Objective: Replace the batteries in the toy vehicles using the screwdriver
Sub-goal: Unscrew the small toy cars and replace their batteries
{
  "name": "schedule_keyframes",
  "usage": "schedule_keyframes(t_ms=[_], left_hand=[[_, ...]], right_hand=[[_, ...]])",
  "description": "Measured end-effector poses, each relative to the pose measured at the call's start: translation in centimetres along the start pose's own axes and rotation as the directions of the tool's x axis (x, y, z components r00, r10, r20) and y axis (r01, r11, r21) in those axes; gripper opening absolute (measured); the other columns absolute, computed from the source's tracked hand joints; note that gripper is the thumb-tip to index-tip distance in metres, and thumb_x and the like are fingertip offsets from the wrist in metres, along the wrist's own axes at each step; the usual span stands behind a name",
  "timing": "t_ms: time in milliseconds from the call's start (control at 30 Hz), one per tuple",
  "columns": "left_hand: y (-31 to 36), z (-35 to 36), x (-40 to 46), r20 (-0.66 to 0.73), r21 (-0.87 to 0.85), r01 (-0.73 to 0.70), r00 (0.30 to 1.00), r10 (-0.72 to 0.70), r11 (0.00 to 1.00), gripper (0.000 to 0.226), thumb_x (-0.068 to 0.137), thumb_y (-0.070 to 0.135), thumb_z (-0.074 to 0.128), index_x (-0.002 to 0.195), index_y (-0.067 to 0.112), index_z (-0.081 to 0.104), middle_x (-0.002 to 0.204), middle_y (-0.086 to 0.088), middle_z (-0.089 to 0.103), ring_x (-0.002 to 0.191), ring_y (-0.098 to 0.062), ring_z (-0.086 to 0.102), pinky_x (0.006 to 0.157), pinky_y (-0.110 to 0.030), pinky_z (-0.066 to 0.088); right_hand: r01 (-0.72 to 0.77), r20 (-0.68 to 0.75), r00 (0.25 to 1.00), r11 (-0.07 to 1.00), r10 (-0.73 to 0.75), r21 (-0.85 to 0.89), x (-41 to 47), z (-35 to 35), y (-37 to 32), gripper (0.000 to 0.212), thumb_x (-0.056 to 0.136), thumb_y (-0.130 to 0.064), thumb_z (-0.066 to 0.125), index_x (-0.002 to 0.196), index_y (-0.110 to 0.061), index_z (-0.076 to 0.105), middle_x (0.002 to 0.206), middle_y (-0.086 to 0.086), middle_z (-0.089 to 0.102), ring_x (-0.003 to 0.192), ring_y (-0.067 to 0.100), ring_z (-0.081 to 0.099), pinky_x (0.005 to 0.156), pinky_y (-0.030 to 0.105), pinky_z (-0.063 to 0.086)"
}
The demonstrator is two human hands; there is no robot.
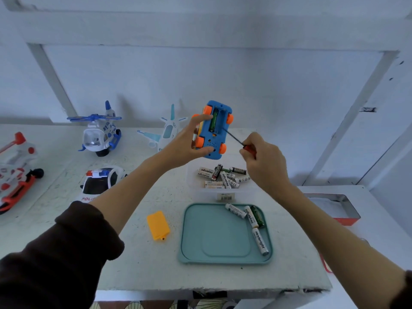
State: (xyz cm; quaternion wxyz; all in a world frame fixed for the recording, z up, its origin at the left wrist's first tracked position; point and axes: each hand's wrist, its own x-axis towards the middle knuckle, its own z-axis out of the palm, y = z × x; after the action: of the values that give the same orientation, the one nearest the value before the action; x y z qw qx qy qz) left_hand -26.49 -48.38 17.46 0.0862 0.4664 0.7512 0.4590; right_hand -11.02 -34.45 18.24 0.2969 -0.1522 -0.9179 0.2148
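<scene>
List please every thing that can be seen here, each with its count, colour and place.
car: 1, blue with orange wheels, held up, underside showing, one green battery inside
screwdriver: 1, red handle, tip at the battery bay
cover: 1, orange, on table left of tray
tray: 1, teal, front of table
tray batteries: 4, three white, one green, right side of tray
box: 1, clear, behind tray
box batteries: about ten, white and dark, in box
helicopter: 1, white and blue, back left
plane: 1, white and light blue, back
police car: 1, white, left
red toy: 1, white and red, far left
tin: 1, red, right
left hand: holds car
right hand: grips screwdriver
</scene>
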Motion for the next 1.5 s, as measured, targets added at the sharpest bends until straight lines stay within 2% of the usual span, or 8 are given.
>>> schedule_keyframes(t_ms=[167, 333, 567, 833, 1067, 1267, 1367, 1500], left_hand=[[-0.2, -0.7, -0.1, 0.083, 0.111, -0.008, 0.997, -0.001, 0.994, 0.061, 0.087, 0.015, 0.067, 0.124, 0.042, 0.027, 0.103, 0.012, 0.04, 0.074, -0.002, 0.057, 0.062, -0.013, 0.051], [-0.5, -1.1, 0.2, 0.132, 0.17, -0.036, 0.991, 0.013, 0.985, 0.063, 0.087, 0.016, 0.067, 0.125, 0.046, 0.027, 0.116, -0.001, 0.04, 0.084, -0.008, 0.059, 0.066, -0.017, 0.054], [-0.6, -2.0, 1.0, 0.202, 0.274, -0.06, 0.979, 0.004, 0.96, 0.065, 0.084, 0.017, 0.07, 0.128, 0.044, 0.029, 0.122, -0.015, 0.042, 0.095, -0.03, 0.058, 0.08, -0.04, 0.055], [-0.6, -2.6, 1.9, 0.297, 0.487, -0.159, 0.955, 0.008, 0.859, 0.069, 0.084, 0.018, 0.07, 0.133, 0.042, 0.029, 0.128, -0.014, 0.039, 0.114, -0.026, 0.042, 0.093, -0.034, 0.04], [0.1, -2.5, 3.0, 0.319, 0.536, -0.186, 0.948, 0.006, 0.824, 0.066, 0.085, 0.019, 0.066, 0.133, 0.043, 0.027, 0.123, -0.015, 0.041, 0.105, -0.03, 0.046, 0.094, -0.042, 0.043], [-0.3, -2.5, 3.0, 0.267, 0.486, -0.123, 0.964, -0.013, 0.865, 0.065, 0.085, 0.018, 0.068, 0.139, 0.029, 0.033, 0.121, -0.017, 0.042, 0.102, -0.025, 0.044, 0.09, -0.036, 0.042], [-0.9, -3.0, 2.2, 0.211, 0.369, -0.079, 0.977, -0.001, 0.926, 0.063, 0.081, 0.025, 0.069, 0.131, 0.039, 0.032, 0.117, -0.018, 0.046, 0.097, -0.029, 0.051, 0.083, -0.038, 0.048], [-1.4, -3.9, 0.4, 0.083, 0.145, 0.01, 0.996, -0.022, 0.989, 0.063, 0.085, 0.011, 0.069, 0.12, 0.046, 0.03, 0.115, -0.006, 0.046, 0.094, -0.014, 0.055, 0.069, -0.019, 0.052]], right_hand=[[-0.026, 0.011, 1.0, 0.995, 0.027, -0.092, 2.3, -1.6, 0.2, 0.009, 0.091, -0.015, 0.05, 0.098, -0.01, 0.052, 0.086, 0.004, 0.063, 0.076, 0.027, 0.052, 0.063, 0.031, 0.035], [0.011, 0.045, 0.999, 0.989, -0.005, -0.15, 3.2, -1.9, 0.4, 0.008, 0.091, -0.016, 0.052, 0.098, -0.011, 0.053, 0.087, 0.005, 0.064, 0.075, 0.025, 0.053, 0.063, 0.029, 0.035], [0.043, 0.054, 0.998, 0.979, -0.033, -0.199, 3.7, -2.3, 0.5, 0.009, 0.091, -0.017, 0.052, 0.099, -0.012, 0.054, 0.083, 0.001, 0.06, 0.072, 0.021, 0.045, 0.064, 0.028, 0.031], [0.09, 0.148, 0.988, 0.955, -0.049, -0.281, 4.2, -2.5, 1.6, 0.006, 0.091, -0.017, 0.05, 0.095, -0.015, 0.052, 0.083, 0.003, 0.061, 0.072, 0.023, 0.048, 0.063, 0.028, 0.032], [0.085, 0.223, 0.975, 0.948, -0.016, -0.307, 3.1, -1.8, 2.7, 0.007, 0.09, -0.018, 0.05, 0.096, -0.016, 0.053, 0.078, -0.002, 0.054, 0.074, 0.022, 0.049, 0.064, 0.028, 0.032], [0.034, 0.225, 0.974, 0.965, 0.026, -0.259, 2.3, -1.7, 3.6, 0.007, 0.09, -0.017, 0.051, 0.097, -0.016, 0.054, 0.078, -0.004, 0.055, 0.074, 0.022, 0.05, 0.064, 0.028, 0.036], [0.012, 0.249, 0.968, 0.987, 0.029, -0.161, 2.1, -1.9, 3.6, 0.009, 0.089, -0.018, 0.055, 0.098, -0.016, 0.056, 0.082, -0.006, 0.057, 0.076, 0.02, 0.053, 0.067, 0.029, 0.041], [0.033, 0.307, 0.951, 0.999, -0.029, -0.006, 1.8, -1.4, 2.9, 0.009, 0.086, -0.017, 0.06, 0.096, -0.017, 0.06, 0.086, -0.003, 0.062, 0.071, 0.014, 0.053, 0.071, 0.032, 0.047]])
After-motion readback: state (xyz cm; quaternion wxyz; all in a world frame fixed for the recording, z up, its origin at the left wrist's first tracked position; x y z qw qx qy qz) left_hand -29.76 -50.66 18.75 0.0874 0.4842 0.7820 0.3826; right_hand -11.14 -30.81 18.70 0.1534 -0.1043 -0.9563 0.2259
